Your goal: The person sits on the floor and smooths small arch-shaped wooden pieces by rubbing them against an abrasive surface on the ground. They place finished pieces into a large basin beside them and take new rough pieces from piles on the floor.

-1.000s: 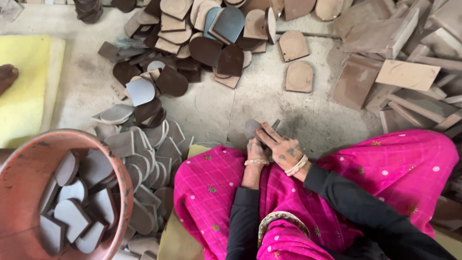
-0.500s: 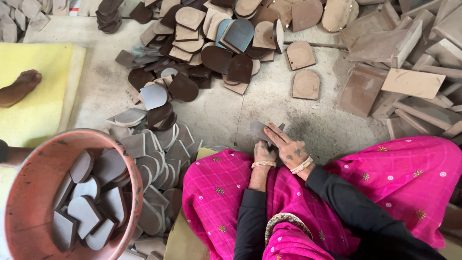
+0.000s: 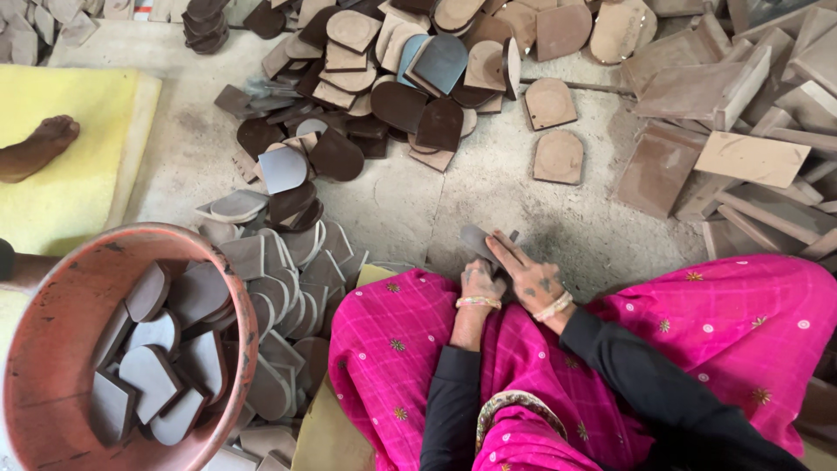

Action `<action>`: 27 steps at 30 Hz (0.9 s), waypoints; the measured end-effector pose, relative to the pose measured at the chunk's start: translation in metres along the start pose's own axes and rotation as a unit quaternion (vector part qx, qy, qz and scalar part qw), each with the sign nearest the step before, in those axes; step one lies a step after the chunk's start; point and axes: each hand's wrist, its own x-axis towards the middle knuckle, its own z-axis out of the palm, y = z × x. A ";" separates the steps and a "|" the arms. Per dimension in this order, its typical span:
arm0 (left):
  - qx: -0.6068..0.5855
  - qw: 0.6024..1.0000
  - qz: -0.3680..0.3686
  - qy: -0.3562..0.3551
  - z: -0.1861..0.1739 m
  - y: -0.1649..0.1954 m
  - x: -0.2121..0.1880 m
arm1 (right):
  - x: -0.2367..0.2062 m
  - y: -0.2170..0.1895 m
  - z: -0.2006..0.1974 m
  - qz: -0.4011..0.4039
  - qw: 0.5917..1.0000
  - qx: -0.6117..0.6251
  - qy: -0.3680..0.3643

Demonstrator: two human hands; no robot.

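I sit on the ground with bright pink cloth (image 3: 697,331) over my knees. Both hands meet just beyond my lap, low over the grey floor. My left hand (image 3: 481,281) grips a grey heel-shaped piece (image 3: 476,239) from below. My right hand (image 3: 527,272) lies over the same piece with its fingers stretched flat toward the upper left. A thin dark edge shows beside those fingertips; whether it is a tool is unclear. Beaded bracelets circle both wrists, and black sleeves cover both forearms.
A reddish round tub (image 3: 52,349) at lower left holds several grey pieces. More grey pieces (image 3: 288,262) lie heaped beside it. Brown heel shapes (image 3: 392,78) pile up ahead, and flat brown boards (image 3: 741,131) at right. Another person's bare foot (image 3: 35,148) rests on a yellow mat (image 3: 78,157).
The view has tipped downward slightly, so the floor piles sit lower in frame. My hands stay together on the grey piece, with little visible change in grip.
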 end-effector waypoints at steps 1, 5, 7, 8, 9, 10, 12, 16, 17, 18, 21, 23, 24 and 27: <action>-0.024 1.000 0.007 0.018 0.000 0.000 0.001 | 0.004 0.002 -0.003 -0.018 0.999 0.024 0.027; -0.073 0.996 0.013 0.039 -0.003 -0.001 0.002 | 0.010 0.002 -0.012 -0.006 0.998 0.065 0.013; -0.031 0.999 -0.010 -0.005 -0.003 -0.002 0.001 | 0.005 -0.005 -0.014 0.015 0.998 0.048 -0.041; -0.012 0.999 -0.023 -0.030 -0.003 -0.003 0.001 | 0.002 -0.008 -0.014 0.010 0.998 0.031 -0.058; 0.000 1.000 0.005 -0.026 -0.002 -0.004 0.000 | -0.001 -0.011 -0.014 0.004 0.997 0.014 -0.077; 0.013 0.999 0.031 -0.020 -0.001 -0.005 0.000 | -0.001 -0.009 -0.015 -0.001 0.997 0.020 -0.071; -0.006 0.999 0.051 0.003 0.001 -0.006 -0.001 | 0.000 -0.005 -0.017 -0.020 0.998 0.035 -0.042; -0.045 0.999 0.010 0.019 0.000 -0.004 -0.001 | 0.009 0.011 -0.018 0.009 0.997 0.074 -0.012; -0.029 1.000 -0.001 0.013 0.001 -0.005 -0.001 | 0.010 0.012 -0.017 -0.018 0.998 0.055 0.008; -0.020 1.000 -0.006 0.001 0.001 -0.005 -0.001 | 0.010 0.012 -0.015 -0.044 0.998 0.036 0.025; -0.020 1.000 0.009 -0.018 -0.001 -0.004 -0.003 | 0.004 0.009 -0.008 0.103 0.965 0.012 -0.241; -0.047 0.996 0.077 -0.002 -0.003 -0.004 -0.003 | 0.002 0.015 -0.005 -0.026 0.993 0.117 -0.015; -0.049 0.997 0.052 0.002 -0.005 -0.002 -0.004 | 0.000 0.020 -0.005 0.010 0.993 0.115 -0.031; -0.054 0.998 -0.017 0.011 -0.008 0.003 -0.001 | -0.002 0.042 -0.006 0.127 0.984 0.100 -0.074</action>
